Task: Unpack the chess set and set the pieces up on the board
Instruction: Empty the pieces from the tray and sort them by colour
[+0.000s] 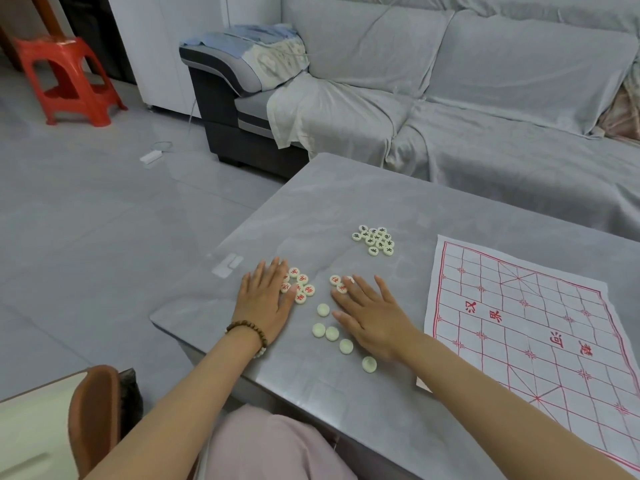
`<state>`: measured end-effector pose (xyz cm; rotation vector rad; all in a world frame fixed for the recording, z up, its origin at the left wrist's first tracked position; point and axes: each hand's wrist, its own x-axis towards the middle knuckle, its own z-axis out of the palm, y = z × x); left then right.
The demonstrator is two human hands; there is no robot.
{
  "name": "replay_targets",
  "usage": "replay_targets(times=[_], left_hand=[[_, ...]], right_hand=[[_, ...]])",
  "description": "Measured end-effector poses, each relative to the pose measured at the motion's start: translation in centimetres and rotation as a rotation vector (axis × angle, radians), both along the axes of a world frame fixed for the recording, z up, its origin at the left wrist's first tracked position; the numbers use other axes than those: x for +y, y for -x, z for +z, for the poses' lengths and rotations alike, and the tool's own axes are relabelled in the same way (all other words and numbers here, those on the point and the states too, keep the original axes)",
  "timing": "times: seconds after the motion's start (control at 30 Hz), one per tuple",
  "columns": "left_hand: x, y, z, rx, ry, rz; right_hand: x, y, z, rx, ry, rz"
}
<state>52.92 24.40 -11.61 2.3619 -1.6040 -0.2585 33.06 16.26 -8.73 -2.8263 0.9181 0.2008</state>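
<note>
Head view. Sorting stage of a Chinese chess set-up on a grey table (329, 195). The left hand (265, 303), a bead bracelet (250, 332) at its wrist, lay flat with straight fingers resting over the left side of a cluster of red-character pieces (300, 287); it gripped nothing. The right hand (372, 317) was likewise flat and open, its fingertips touching a pair of red-character pieces (335, 280) just right of that cluster. Five face-down pieces (331, 333), showing blank cream backs, lay scattered between and in front of the hands, one near the right wrist. A tight cluster of black-character pieces (375, 240) sat farther out on the table, well apart from both hands. The cloth board (519, 358), printed with a red grid, was spread to the right; no piece stood on it.

Judgement: unpacking appeared complete and the colours were being separated, so placement had not begun. To do this step well, the blank discs would need turning over one at a time to show their colour, then sliding to the matching cluster. Flat-handed sweeping suits gathering but risks pushing red discs in among the unturned ones. Keeping the two colour groups well apart, and the board lying flat before any piece goes on a grid crossing, should ease placement.

Background: a covered grey sofa (485, 98) and a red plastic stool (65, 81).
</note>
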Motion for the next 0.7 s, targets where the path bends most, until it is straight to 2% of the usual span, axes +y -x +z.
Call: replay_targets(times=[0.17, 0.3, 0.37, 0.47, 0.57, 0.7], left_hand=[[0.0, 0.1, -0.1, -0.023, -0.005, -0.041], [0.1, 0.1, 0.0, -0.056, -0.018, -0.081], [0.0, 0.1, -0.2, -0.077, -0.033, -0.094], [-0.1, 0.0, -0.3, -0.069, -0.024, -0.128], [-0.7, 0.1, -0.2, -0.028, 0.011, -0.227], [-0.9, -0.1, -0.2, -0.061, 0.022, -0.304]], right_hand=[[-0.8, -3.0, 0.6, -0.008, -0.101, -0.001], [-0.9, -4.1, 0.8, -0.215, -0.245, 0.021], [-1.0, -2.9, 0.9, -0.328, -0.247, -0.011], [-0.9, 0.4, 0.8, -0.386, -0.250, -0.047], [-0.6, 3.5, 0.3, -0.374, -0.237, -0.072], [-0.7, 5.0, -0.4, -0.225, -0.219, -0.046]])
